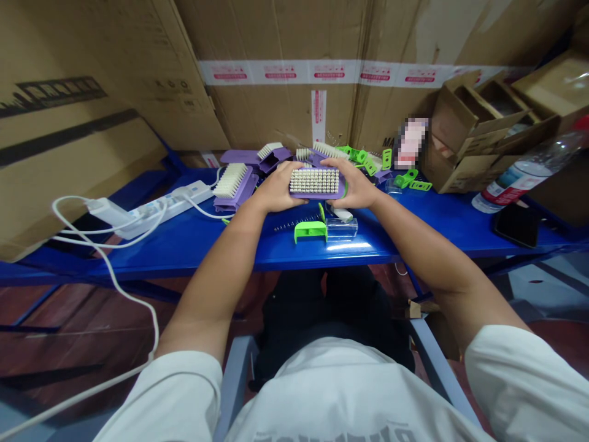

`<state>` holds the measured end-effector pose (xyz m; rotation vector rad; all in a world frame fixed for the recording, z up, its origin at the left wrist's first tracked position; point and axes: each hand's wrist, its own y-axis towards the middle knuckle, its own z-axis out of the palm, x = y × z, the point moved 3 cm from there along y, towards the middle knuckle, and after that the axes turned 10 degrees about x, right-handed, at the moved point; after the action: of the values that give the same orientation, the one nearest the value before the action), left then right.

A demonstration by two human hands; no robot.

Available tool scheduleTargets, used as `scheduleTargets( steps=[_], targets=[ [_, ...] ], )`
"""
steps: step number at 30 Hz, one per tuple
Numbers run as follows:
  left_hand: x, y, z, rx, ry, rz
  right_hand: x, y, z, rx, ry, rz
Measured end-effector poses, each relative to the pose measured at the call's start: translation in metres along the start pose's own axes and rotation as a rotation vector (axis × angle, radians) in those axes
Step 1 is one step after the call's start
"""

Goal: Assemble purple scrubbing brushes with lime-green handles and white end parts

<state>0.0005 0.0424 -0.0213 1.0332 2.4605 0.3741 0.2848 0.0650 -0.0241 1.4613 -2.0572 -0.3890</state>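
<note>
here both hands [277, 188] [353, 183] grip a purple bristle brush [315, 183].

This is a warehouse-like packing or assembly corner: large corrugated cartons [285, 37] sealed with printed tape stand along the back and upper left of the frame, walling in a blue steel workbench [184, 258]. Opened small cardboard boxes [483, 129] sit at upper right, a white power strip [170, 205] lies at left, and purple scrub brushes [234, 187] — loose stock — are heaped mid-frame.
</note>
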Motion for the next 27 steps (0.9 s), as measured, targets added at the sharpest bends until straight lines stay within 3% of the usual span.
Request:
scheduleTargets(
  steps=[27],
  targets=[
    [-0.0094,0.0003,-0.0029,-0.01,-0.017,-0.036,-0.0011,0.001,0.0022,-0.004,0.0,0.067]
  ],
)
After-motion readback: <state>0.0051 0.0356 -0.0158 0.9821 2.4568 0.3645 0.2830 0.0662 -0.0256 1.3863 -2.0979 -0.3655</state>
